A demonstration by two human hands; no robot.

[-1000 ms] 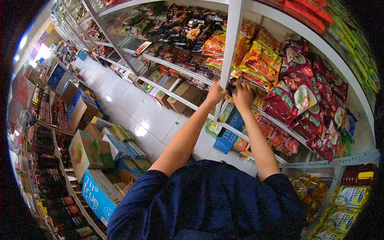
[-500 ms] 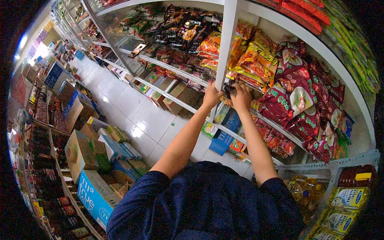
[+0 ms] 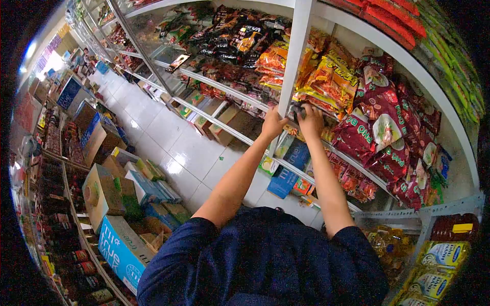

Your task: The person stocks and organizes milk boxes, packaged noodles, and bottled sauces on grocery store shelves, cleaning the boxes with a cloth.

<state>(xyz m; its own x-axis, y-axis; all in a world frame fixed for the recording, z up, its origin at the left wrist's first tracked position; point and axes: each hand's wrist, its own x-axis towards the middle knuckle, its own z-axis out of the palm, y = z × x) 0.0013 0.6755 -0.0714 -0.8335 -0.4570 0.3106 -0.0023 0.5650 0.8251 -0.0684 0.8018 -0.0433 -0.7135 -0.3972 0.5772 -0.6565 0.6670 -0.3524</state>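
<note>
My left hand (image 3: 274, 123) is closed around the lower part of the white shelf post (image 3: 296, 56). Just right of the post, my right hand (image 3: 311, 122) is bent over a small black thing (image 3: 296, 110) at the shelf's front edge. Its fingers are curled on it and cover most of it, so its kind cannot be made out. Behind my right hand lie yellow-orange noodle packs (image 3: 334, 76). Maroon pho packs (image 3: 375, 125) are heaped to its right. Left of the post are more orange packs (image 3: 273, 58) and black noodle packs (image 3: 247, 41).
Blue cartons (image 3: 286, 181) and red packs (image 3: 357, 178) sit on the lower level. Open cardboard boxes and a blue milk carton (image 3: 120, 255) line the left of the tiled aisle (image 3: 178, 148). Oil bottles (image 3: 388, 242) stand at lower right. People are far down the aisle.
The view has shifted very slightly. Both hands keep their places, the left on the post; the right hand's fingers have moved a little over the black thing.
</note>
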